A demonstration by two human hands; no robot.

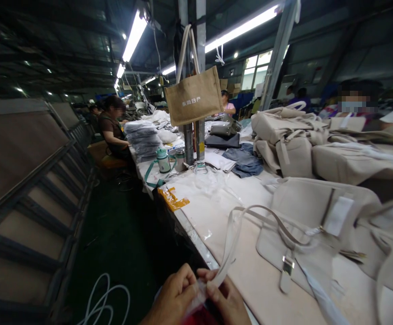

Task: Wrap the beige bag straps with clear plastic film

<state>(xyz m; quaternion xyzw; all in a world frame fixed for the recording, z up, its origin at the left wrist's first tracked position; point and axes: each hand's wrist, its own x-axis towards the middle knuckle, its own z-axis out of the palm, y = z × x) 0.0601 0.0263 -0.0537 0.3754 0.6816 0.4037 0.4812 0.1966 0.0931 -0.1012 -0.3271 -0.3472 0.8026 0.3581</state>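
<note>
At the bottom edge, my left hand (174, 295) and my right hand (225, 298) are both pinched shut on a clear plastic wrap (196, 295) around the end of a cream strap (232, 246). The strap runs up and right to a cream bag (318, 225) lying flat on the white table (223, 203). Something red shows under my hands. A metal buckle (287, 266) hangs on the bag's front.
More cream bags (294, 140) are piled at the right. A brown tote (193, 97) hangs from a post (189, 135). Bottles (163, 160) and blue cloth (245, 162) lie farther along. People sit along the table, left and right. White cable (103, 302) lies on the dark floor; racks (30, 189) line the left.
</note>
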